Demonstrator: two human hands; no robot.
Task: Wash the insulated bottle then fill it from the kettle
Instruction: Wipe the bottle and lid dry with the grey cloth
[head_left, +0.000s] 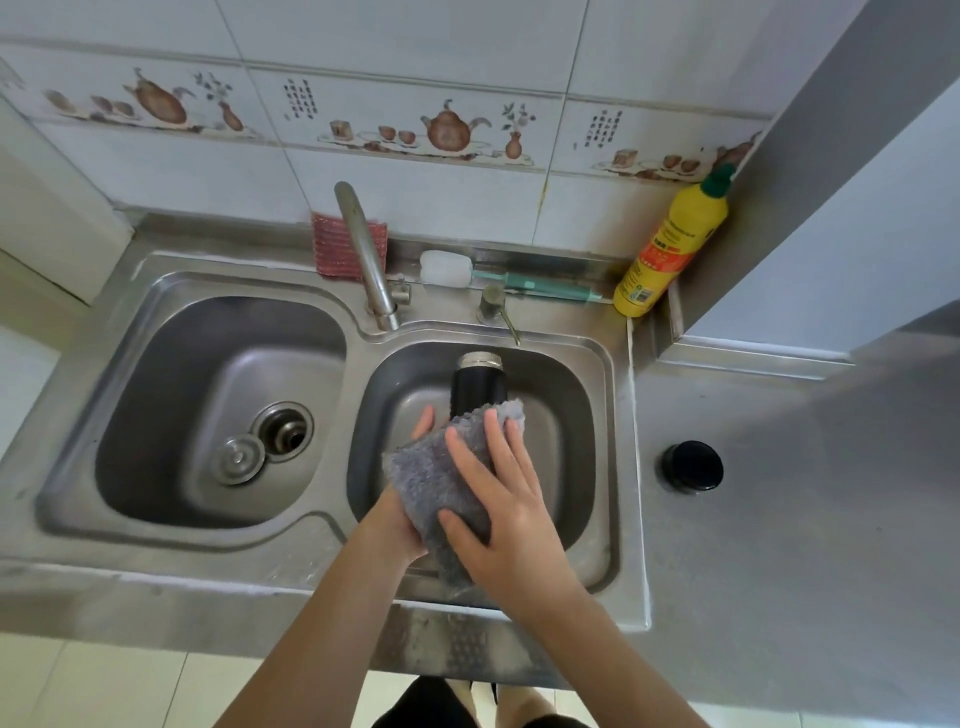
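The black insulated bottle (478, 387) with a steel neck is held over the right sink basin (576, 415), its open mouth pointing away from me. A grey cloth (441, 478) is wrapped around its lower body. My left hand (400, 514) grips the bottle from below, mostly hidden under the cloth, with fingertips showing at the left. My right hand (506, 504) presses the cloth against the bottle from above, fingers spread. The bottle's black lid (692, 466) rests on the counter to the right of the sink. No kettle is in view.
The faucet (363, 254) stands between the two basins; the left basin (156, 405) has a drain with a loose strainer plug (240, 459). A bottle brush (483, 275), a red scrubber (337, 249) and a yellow detergent bottle (670, 249) line the back ledge.
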